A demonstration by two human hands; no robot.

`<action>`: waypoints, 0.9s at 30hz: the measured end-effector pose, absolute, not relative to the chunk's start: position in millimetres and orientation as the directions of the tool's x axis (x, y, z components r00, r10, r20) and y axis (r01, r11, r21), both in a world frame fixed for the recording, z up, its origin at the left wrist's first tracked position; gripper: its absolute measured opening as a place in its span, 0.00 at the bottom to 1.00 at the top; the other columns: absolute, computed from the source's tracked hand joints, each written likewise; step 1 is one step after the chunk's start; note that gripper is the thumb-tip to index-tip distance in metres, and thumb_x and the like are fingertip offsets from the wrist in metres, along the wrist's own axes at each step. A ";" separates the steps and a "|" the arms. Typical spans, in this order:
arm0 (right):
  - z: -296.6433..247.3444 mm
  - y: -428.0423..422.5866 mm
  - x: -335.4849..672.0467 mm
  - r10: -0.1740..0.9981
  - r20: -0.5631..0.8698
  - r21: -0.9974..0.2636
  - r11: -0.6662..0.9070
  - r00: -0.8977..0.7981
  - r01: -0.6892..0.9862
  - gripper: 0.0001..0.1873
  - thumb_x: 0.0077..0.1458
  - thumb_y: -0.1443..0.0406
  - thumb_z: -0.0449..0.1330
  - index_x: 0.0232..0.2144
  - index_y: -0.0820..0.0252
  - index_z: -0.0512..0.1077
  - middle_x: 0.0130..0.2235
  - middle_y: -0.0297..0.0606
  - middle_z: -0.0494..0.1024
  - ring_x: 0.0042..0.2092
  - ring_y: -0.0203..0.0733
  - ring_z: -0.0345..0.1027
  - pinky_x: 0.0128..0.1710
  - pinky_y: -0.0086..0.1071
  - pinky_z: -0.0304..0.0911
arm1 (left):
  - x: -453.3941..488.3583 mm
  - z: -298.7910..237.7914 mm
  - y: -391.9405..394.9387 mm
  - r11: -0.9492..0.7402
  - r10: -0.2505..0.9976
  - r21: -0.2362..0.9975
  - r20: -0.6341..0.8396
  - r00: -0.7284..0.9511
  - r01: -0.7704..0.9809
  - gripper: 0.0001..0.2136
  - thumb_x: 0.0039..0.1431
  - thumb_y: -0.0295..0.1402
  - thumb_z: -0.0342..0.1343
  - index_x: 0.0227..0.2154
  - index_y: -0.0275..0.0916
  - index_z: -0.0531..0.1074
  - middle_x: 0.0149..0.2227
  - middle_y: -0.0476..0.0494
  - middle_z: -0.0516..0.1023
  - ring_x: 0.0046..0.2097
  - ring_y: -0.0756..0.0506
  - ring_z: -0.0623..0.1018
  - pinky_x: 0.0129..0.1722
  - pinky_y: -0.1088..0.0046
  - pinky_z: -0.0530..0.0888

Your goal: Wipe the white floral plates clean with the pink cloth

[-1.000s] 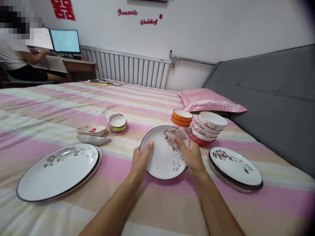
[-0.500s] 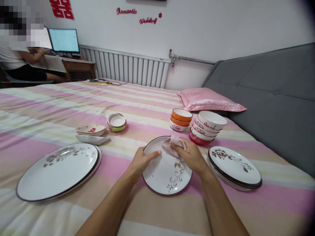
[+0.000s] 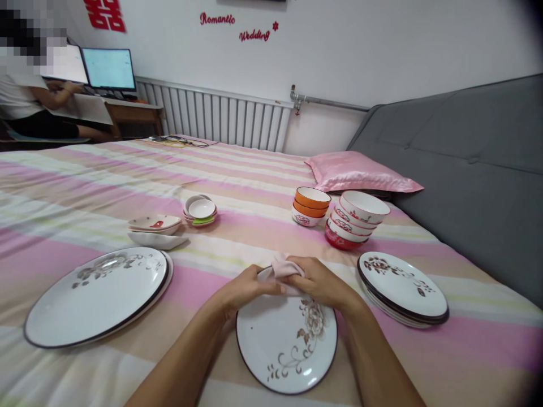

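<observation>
White plate with a dark rim and a brown flower pattern lies flat on the striped bedsheet, close in front of the person, between both forearms. Left hand rests on the plate's far left rim, fingers half curled and reaching toward the cloth; thumb hidden, so cannot tell whether it grips the rim. Right hand is closed around a bunched pink cloth, pressing it on the plate's far edge; the two hands' fingertips nearly meet there. To the right, near the plate but apart, a stack of matching plates. To the left, well apart, two large oval platters, stacked. Farther back: red-patterned bowls stacked, orange bowls just beside them, small round dishes, shallow white dishes. Pink pillow against the grey headboard. Another person sits at a desk with monitors, far left.
</observation>
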State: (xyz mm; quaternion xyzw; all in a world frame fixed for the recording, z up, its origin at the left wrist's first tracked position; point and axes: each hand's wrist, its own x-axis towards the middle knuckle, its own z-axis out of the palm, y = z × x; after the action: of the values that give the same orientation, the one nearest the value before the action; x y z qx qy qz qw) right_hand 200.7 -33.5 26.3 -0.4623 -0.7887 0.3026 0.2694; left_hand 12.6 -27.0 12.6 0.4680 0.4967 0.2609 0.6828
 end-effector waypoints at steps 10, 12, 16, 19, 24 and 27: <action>22.3 -32.2 202.6 0.859 0.091 -0.762 0.386 -0.504 0.520 0.05 0.51 0.66 0.54 0.27 0.60 0.70 0.28 0.31 0.71 0.30 0.34 0.60 0.29 0.26 0.53 | 19.4 17.7 -29.5 0.464 0.737 0.886 -0.391 0.551 0.009 0.20 0.42 0.44 0.64 0.36 0.35 0.75 0.30 0.43 0.80 0.29 0.45 0.78 0.28 0.74 0.71; 21.5 -31.6 206.2 0.878 0.075 -0.818 0.326 -0.472 0.475 0.06 0.51 0.63 0.56 0.28 0.61 0.70 0.27 0.30 0.70 0.28 0.33 0.59 0.27 0.25 0.52 | 20.3 16.4 -25.5 0.566 0.662 0.823 -0.417 0.623 -0.051 0.26 0.47 0.53 0.55 0.37 0.32 0.75 0.31 0.38 0.80 0.30 0.43 0.78 0.31 0.72 0.71; 19.3 -29.1 214.2 0.934 0.056 -0.948 0.161 -0.353 0.273 0.10 0.50 0.60 0.59 0.29 0.62 0.71 0.25 0.30 0.70 0.25 0.31 0.59 0.23 0.24 0.52 | 17.7 17.4 -17.4 0.647 0.618 0.736 -0.355 0.702 -0.197 0.35 0.49 0.60 0.45 0.36 0.29 0.75 0.32 0.34 0.80 0.34 0.39 0.79 0.38 0.68 0.71; 15.5 -24.1 217.6 0.983 0.073 -0.994 0.085 -0.167 0.065 0.15 0.46 0.57 0.63 0.32 0.62 0.72 0.29 0.33 0.75 0.29 0.35 0.66 0.27 0.26 0.60 | 16.3 19.9 -15.3 0.612 0.708 0.737 -0.350 0.614 -0.285 0.34 0.48 0.60 0.47 0.37 0.30 0.75 0.34 0.34 0.80 0.38 0.38 0.78 0.41 0.68 0.70; 1.7 -8.7 217.7 0.984 -0.028 -0.960 0.022 0.174 -0.281 0.23 0.43 0.57 0.65 0.41 0.61 0.71 0.34 0.39 0.79 0.34 0.43 0.73 0.34 0.35 0.68 | 27.3 17.5 -19.0 0.466 0.866 0.795 -0.322 0.382 -0.388 0.29 0.51 0.56 0.47 0.40 0.33 0.74 0.37 0.37 0.80 0.41 0.40 0.77 0.39 0.70 0.70; -8.2 0.0 214.0 0.929 -0.120 -0.924 0.024 0.350 -0.381 0.22 0.44 0.57 0.63 0.41 0.60 0.70 0.33 0.40 0.80 0.32 0.45 0.74 0.32 0.39 0.70 | 37.2 13.3 -23.3 0.387 0.894 0.846 -0.245 0.376 -0.367 0.31 0.53 0.57 0.43 0.42 0.31 0.73 0.38 0.35 0.79 0.40 0.41 0.77 0.39 0.69 0.70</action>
State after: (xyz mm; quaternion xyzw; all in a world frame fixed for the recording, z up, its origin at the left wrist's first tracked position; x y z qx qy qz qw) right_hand 214.0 0.0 -8.2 -0.4909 -0.2791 0.4971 0.6588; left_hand 37.2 -23.3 13.3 0.3590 0.3665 0.4216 0.7477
